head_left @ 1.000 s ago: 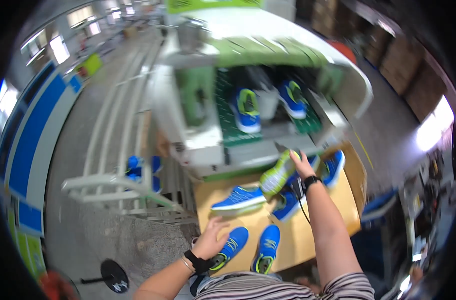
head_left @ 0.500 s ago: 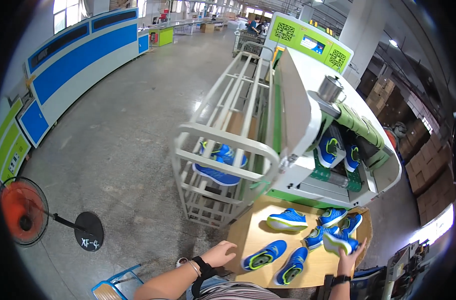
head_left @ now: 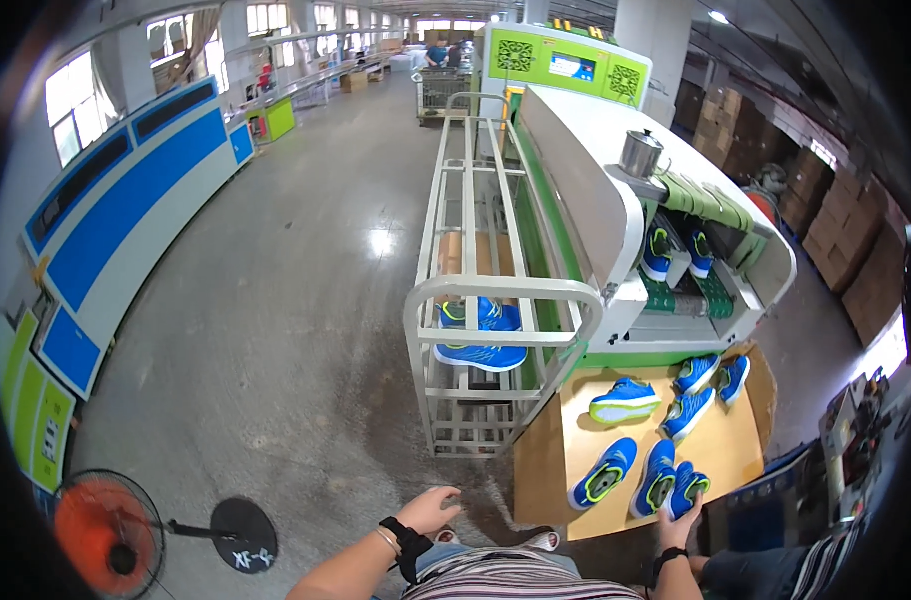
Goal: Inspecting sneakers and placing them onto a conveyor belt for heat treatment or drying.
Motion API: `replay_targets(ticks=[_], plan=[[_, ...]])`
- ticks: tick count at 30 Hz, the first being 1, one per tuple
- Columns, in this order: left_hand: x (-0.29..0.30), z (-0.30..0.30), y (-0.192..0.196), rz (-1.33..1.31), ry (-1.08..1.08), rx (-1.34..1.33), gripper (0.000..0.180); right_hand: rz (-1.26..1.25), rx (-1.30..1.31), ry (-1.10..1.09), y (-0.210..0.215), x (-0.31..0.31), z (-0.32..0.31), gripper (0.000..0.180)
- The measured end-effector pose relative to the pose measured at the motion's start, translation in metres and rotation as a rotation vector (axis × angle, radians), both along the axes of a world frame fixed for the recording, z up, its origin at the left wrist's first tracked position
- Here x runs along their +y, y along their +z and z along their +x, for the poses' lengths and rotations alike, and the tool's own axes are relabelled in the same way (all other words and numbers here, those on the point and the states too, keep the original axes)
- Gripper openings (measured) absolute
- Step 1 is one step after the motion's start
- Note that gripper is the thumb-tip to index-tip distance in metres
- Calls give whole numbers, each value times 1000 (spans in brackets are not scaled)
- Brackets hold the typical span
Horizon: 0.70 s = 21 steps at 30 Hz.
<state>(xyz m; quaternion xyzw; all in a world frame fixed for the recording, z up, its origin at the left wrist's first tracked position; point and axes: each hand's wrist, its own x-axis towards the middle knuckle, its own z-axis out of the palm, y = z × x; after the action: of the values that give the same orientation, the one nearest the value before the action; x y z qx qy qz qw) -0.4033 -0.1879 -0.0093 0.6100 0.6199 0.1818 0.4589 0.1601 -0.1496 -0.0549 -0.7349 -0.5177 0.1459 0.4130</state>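
Note:
My right hand (head_left: 679,528) grips the heel of a blue shoe with a lime sole (head_left: 689,486) at the near edge of a cardboard-covered table (head_left: 741,450). Two similar shoes (head_left: 660,477) (head_left: 604,472) lie just left of it. Several more blue shoes (head_left: 626,400) (head_left: 692,412) rest farther back on the cardboard. My left hand (head_left: 431,510) hovers left of the table, above the floor, fingers spread and holding nothing. A black band is on each wrist.
Behind the table stands a white and green conveyor machine (head_left: 596,200) with two blue shoes (head_left: 659,255) at its mouth. A white metal rack cart (head_left: 476,290) holding blue shoes (head_left: 481,342) stands left of it. An orange floor fan (head_left: 106,535) is at lower left, stacked boxes (head_left: 856,230) at right.
The view has swung left and pulled back. My right hand has brought a shoe from near the machine down to the table's near edge. My left hand has left the shoes and moved off the table.

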Motion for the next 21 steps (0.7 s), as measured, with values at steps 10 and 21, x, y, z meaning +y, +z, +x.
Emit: replay_targets(ticks=[10, 21], plan=[[-12, -12, -7, -122, -26, -114, 48, -23, 406, -200, -20, 30, 36, 99], [27, 53, 10, -163, 7, -116, 39, 6, 237, -77, -55, 16, 40, 87]])
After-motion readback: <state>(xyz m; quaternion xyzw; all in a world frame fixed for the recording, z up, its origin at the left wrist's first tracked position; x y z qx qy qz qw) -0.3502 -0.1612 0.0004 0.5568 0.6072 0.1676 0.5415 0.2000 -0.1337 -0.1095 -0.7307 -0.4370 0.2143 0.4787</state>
